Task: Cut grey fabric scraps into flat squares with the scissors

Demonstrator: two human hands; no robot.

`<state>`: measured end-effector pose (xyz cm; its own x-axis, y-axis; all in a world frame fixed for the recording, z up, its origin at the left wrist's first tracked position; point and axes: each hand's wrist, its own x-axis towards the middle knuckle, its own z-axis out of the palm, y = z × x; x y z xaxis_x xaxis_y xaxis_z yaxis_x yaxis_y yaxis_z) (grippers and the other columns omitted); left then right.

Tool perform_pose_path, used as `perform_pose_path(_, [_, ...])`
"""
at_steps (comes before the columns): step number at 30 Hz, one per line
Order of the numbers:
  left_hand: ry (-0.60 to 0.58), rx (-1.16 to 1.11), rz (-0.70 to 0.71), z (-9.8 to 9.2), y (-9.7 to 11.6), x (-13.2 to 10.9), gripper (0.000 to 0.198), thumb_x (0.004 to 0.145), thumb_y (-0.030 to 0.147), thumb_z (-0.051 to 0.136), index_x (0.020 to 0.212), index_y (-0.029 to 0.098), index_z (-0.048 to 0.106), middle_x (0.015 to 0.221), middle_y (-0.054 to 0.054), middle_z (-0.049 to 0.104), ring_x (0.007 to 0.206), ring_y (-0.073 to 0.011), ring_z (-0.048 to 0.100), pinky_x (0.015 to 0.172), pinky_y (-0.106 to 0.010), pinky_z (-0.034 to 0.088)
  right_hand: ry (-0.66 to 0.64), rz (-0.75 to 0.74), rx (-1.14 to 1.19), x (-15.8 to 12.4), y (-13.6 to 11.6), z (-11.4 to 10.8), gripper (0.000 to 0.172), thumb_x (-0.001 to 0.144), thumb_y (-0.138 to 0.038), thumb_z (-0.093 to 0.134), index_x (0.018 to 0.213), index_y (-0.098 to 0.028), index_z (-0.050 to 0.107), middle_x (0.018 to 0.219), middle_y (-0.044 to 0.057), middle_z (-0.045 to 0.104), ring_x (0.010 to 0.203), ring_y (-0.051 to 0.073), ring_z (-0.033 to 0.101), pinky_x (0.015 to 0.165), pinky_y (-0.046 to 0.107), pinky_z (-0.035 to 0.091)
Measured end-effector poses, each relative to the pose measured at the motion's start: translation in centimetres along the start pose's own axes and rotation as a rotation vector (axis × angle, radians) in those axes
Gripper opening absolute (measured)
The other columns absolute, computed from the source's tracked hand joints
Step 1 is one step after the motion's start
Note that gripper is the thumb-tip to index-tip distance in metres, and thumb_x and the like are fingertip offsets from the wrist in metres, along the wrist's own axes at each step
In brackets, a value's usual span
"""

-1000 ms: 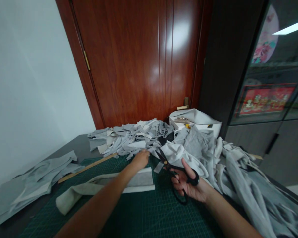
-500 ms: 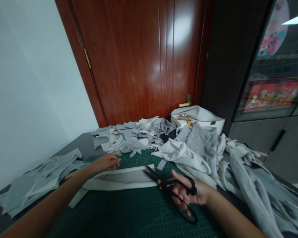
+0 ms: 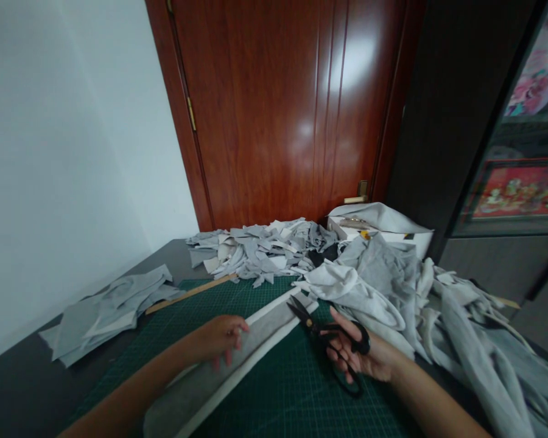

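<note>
A long grey fabric strip [image 3: 262, 331] with pale edges lies slantwise across the green cutting mat [image 3: 283, 377]. My left hand [image 3: 223, 339] is over its middle, fingers loosely bent and apart; some motion blur shows, and I cannot tell whether they touch the cloth. My right hand [image 3: 349, 353] grips a pair of black scissors [image 3: 311, 326] by the handles. The blades are slightly parted and lie over the far right end of the strip.
Cut grey pieces [image 3: 112, 307] lie at the left, beside a thin wooden ruler [image 3: 194, 293]. A heap of scraps [image 3: 265, 249] fills the back. Crumpled grey fabric [image 3: 374, 280] and a white box [image 3: 420, 242] stand at the right, before a wooden door [image 3: 274, 115].
My left hand has come nearer and moved onto the strip's middle. The strip has swung from lying across to a slant. The scissors stay in my right hand; the view has shifted left.
</note>
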<state>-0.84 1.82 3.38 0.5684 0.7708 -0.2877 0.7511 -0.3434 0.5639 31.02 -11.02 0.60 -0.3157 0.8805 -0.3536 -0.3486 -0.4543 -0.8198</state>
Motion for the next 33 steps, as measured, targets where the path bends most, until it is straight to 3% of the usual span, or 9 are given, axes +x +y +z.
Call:
perform_pose_path(4, [0.176, 0.353, 0.012, -1.5, -1.2, -1.5, 0.033, 0.073, 0.034, 0.052, 0.102, 0.020, 0.057, 0.095, -0.005, 0.065, 0.085, -0.0244, 0.063, 0.074, -0.034, 0.048, 0.020, -0.007, -0.018, -0.1, -0.2, 0.3, 0.056, 0.087, -0.068, 0.045, 0.086, -0.014, 0.058, 0.058, 0.001, 0.061, 0.043, 0.011, 0.057, 0.040, 0.022, 0.053])
perform_pose_path(8, [0.154, 0.510, 0.002, -2.8, -1.9, -1.6, 0.022, 0.080, 0.020, 0.046, 0.098, 0.022, 0.058, 0.098, -0.004, 0.065, 0.091, -0.0226, 0.062, 0.080, -0.033, 0.045, 0.015, -0.015, -0.058, -0.2, -0.2, 0.9, 0.059, 0.086, -0.071, 0.045, 0.080, -0.013, 0.059, 0.057, 0.001, 0.060, 0.044, 0.011, 0.056, 0.041, 0.023, 0.053])
perform_pose_path(13, [0.420, 0.728, 0.028, -2.3, -0.5, 0.4, 0.033, 0.082, 0.003, 0.038, 0.103, 0.015, 0.060, 0.113, -0.014, 0.059, 0.112, -0.0266, 0.053, 0.096, -0.039, 0.040, 0.019, -0.019, -0.124, 0.3, 0.4, 1.0, 0.064, 0.084, -0.074, 0.043, 0.067, -0.013, 0.056, 0.058, 0.002, 0.059, 0.044, 0.010, 0.056, 0.042, 0.024, 0.054])
perform_pose_path(17, [0.294, 0.569, 0.354, -0.2, 0.3, 2.6, 0.040, 0.080, 0.000, 0.038, 0.106, 0.019, 0.061, 0.112, -0.009, 0.059, 0.107, -0.0213, 0.054, 0.094, -0.032, 0.042, 0.023, -0.030, -0.155, 0.5, 0.7, 0.7, 0.066, 0.082, -0.075, 0.044, 0.068, -0.012, 0.056, 0.059, 0.003, 0.060, 0.044, 0.011, 0.057, 0.041, 0.024, 0.054])
perform_pose_path(20, [0.228, 0.368, 0.503, 0.9, 0.7, 4.3, 0.038, 0.078, 0.000, 0.043, 0.102, 0.021, 0.063, 0.108, -0.005, 0.060, 0.106, -0.0184, 0.055, 0.095, -0.029, 0.041, 0.013, -0.033, -0.159, 0.4, 0.6, 0.8, 0.066, 0.083, -0.075, 0.044, 0.068, -0.012, 0.057, 0.058, 0.003, 0.060, 0.043, 0.011, 0.056, 0.041, 0.023, 0.054])
perform_pose_path(24, [0.170, 0.183, 0.551, 1.3, 1.5, 6.6, 0.018, 0.076, 0.007, 0.052, 0.076, 0.019, 0.065, 0.096, -0.004, 0.065, 0.099, -0.0190, 0.057, 0.094, -0.032, 0.042, 0.011, -0.018, -0.166, 0.2, 0.4, 0.9, 0.065, 0.086, -0.072, 0.041, 0.069, -0.012, 0.058, 0.055, 0.003, 0.059, 0.042, 0.010, 0.056, 0.040, 0.022, 0.053])
perform_pose_path(28, [0.146, 0.108, 0.550, 2.2, 2.3, 7.9, 0.024, 0.081, 0.014, 0.052, 0.059, 0.018, 0.060, 0.080, -0.005, 0.066, 0.085, -0.0180, 0.060, 0.089, -0.032, 0.045, 0.032, -0.021, -0.167, 0.4, 0.6, 0.9, 0.063, 0.085, -0.072, 0.043, 0.076, -0.012, 0.059, 0.056, 0.002, 0.061, 0.041, 0.011, 0.057, 0.039, 0.022, 0.052])
perform_pose_path(30, [0.181, 0.123, 0.552, 2.8, 2.6, 7.8, 0.021, 0.083, 0.017, 0.054, 0.064, 0.018, 0.062, 0.087, -0.005, 0.067, 0.092, -0.0192, 0.060, 0.094, -0.034, 0.043, 0.028, -0.037, -0.151, 0.4, 0.6, 0.8, 0.063, 0.083, -0.073, 0.046, 0.079, -0.011, 0.059, 0.058, 0.003, 0.062, 0.042, 0.011, 0.057, 0.039, 0.023, 0.053])
perform_pose_path(33, [0.271, 0.209, 0.522, 3.2, 2.2, 7.2, 0.015, 0.086, 0.024, 0.055, 0.096, 0.021, 0.067, 0.115, -0.006, 0.064, 0.113, -0.0219, 0.052, 0.103, -0.037, 0.037, 0.005, -0.056, -0.123, 0.3, 0.7, 0.7, 0.062, 0.081, -0.073, 0.050, 0.091, -0.012, 0.058, 0.058, 0.001, 0.062, 0.043, 0.012, 0.057, 0.040, 0.024, 0.054])
